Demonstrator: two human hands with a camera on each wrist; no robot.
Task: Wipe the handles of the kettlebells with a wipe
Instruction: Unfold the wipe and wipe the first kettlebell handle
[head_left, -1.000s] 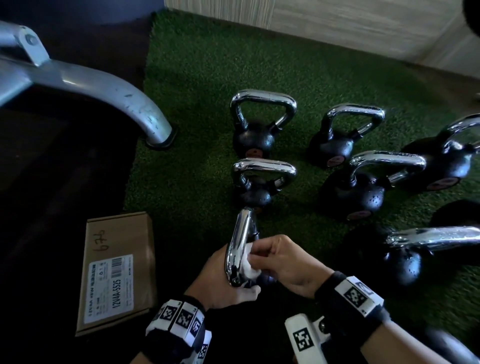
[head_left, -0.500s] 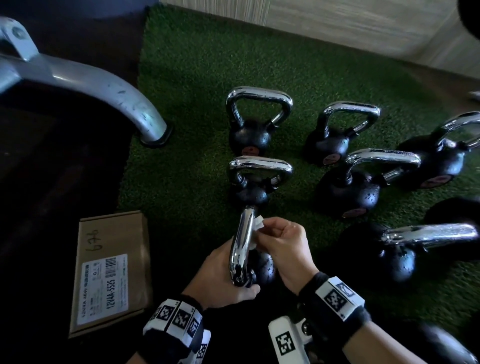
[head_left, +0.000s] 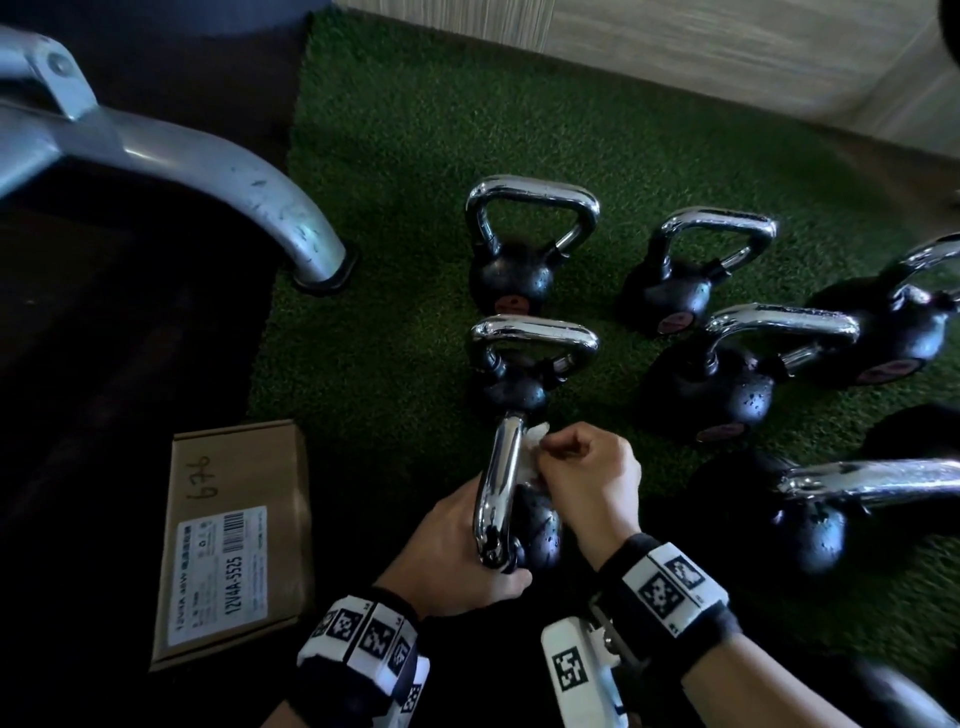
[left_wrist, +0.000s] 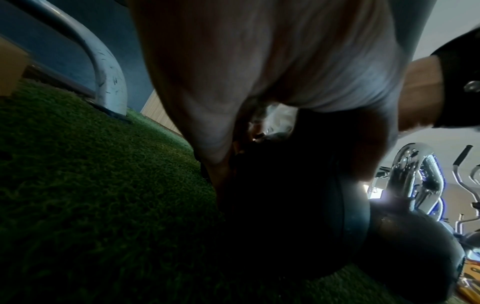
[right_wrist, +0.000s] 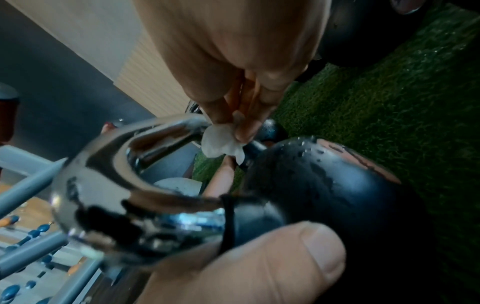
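Note:
A small black kettlebell (head_left: 540, 525) with a chrome handle (head_left: 501, 478) is tilted toward me on the green turf. My left hand (head_left: 457, 551) grips the near end of that handle, the thumb (right_wrist: 259, 265) lying across its base. My right hand (head_left: 582, 478) pinches a small white wipe (head_left: 530, 452) against the far inner side of the handle (right_wrist: 145, 144); the wipe (right_wrist: 221, 142) shows between fingertips and chrome. In the left wrist view the hand (left_wrist: 259, 61) fills the frame above the dark ball (left_wrist: 285, 195).
Several more chrome-handled kettlebells stand on the turf (head_left: 395, 208): two straight ahead (head_left: 530, 338) (head_left: 530, 208), others to the right (head_left: 779, 322) (head_left: 872, 483). A grey machine leg (head_left: 234, 182) curves down at the left. A cardboard box (head_left: 234, 540) lies on the dark floor.
My right hand has slid the wipe from the near end of the handle up toward its far end. The left hand kept its grip.

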